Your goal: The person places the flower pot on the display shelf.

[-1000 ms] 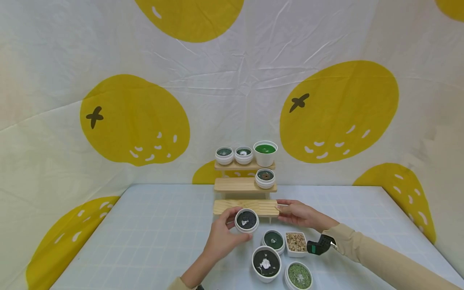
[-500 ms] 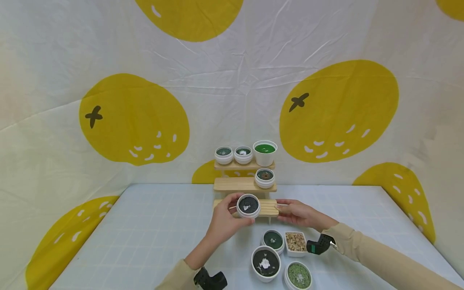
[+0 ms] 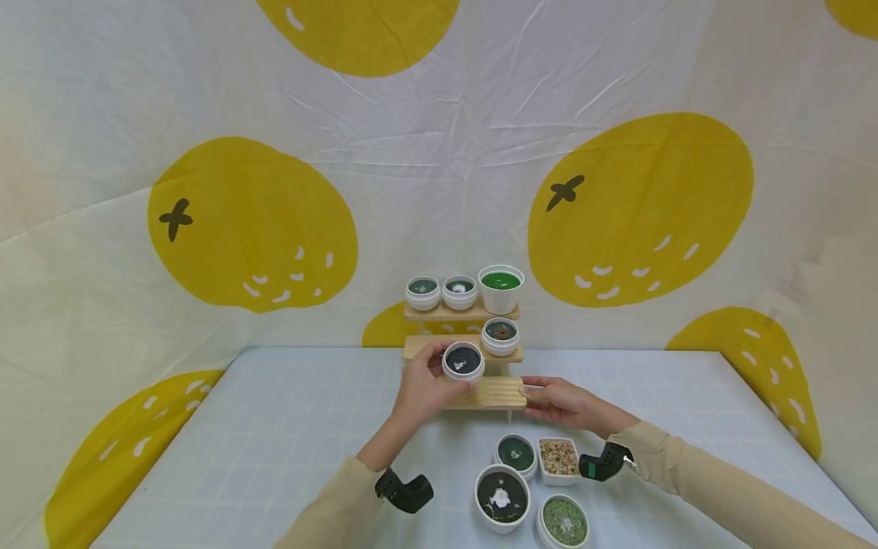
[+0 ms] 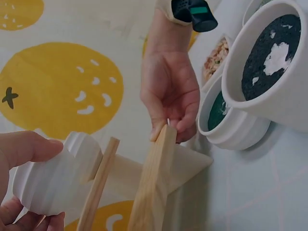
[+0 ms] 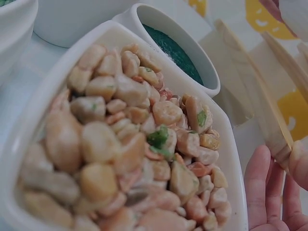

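My left hand (image 3: pixel 417 395) grips a small white ribbed pot (image 3: pixel 463 361) filled with dark matter and a white patch. It holds the pot above the lowest step of a three-step wooden stand (image 3: pixel 504 393), in front of the middle step. In the left wrist view, thumb and fingers curl round a white pot (image 4: pixel 43 180). My right hand (image 3: pixel 568 406) pinches the right end of the lowest step, thumb on top; the left wrist view shows this hand (image 4: pixel 169 98) with the board between thumb and fingers. On the middle step's right sits a white pot (image 3: pixel 501 336) with a brown centre.
The top step bears two small pots (image 3: pixel 422 293) and a taller green-filled cup (image 3: pixel 501 289). Before the stand are a green-filled pot (image 3: pixel 516 454), a square dish of pebbles (image 3: pixel 559 459), a larger dark-filled pot (image 3: pixel 501 497) and a speckled green pot (image 3: pixel 562 521).
My left hand has carried the pot up and away from me, from in front of the lowest step to over it. The right hand stays on the step's end.
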`<action>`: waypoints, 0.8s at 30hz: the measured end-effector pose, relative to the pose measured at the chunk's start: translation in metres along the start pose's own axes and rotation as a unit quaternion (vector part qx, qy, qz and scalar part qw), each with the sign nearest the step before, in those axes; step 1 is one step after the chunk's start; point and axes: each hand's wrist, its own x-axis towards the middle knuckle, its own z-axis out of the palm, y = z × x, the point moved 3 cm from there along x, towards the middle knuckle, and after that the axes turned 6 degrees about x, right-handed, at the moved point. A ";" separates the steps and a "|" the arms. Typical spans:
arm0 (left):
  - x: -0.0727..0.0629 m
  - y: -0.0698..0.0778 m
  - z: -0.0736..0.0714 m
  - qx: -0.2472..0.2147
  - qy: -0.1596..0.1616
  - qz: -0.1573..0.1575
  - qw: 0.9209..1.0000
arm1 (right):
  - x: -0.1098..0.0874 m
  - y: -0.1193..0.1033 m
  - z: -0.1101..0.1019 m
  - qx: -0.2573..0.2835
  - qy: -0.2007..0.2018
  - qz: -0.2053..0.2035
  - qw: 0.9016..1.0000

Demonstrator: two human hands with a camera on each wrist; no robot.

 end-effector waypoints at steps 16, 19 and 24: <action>0.029 -0.007 0.004 -0.004 0.057 -0.010 0.998 | 0.000 0.000 -0.001 0.009 0.012 0.004 1.000; 0.033 -0.008 0.005 -0.006 0.068 -0.003 0.998 | 0.000 -0.001 -0.001 0.008 0.013 0.003 1.000; 0.037 -0.008 0.007 -0.008 0.073 -0.004 0.997 | 0.000 -0.001 -0.001 0.004 0.012 0.000 1.000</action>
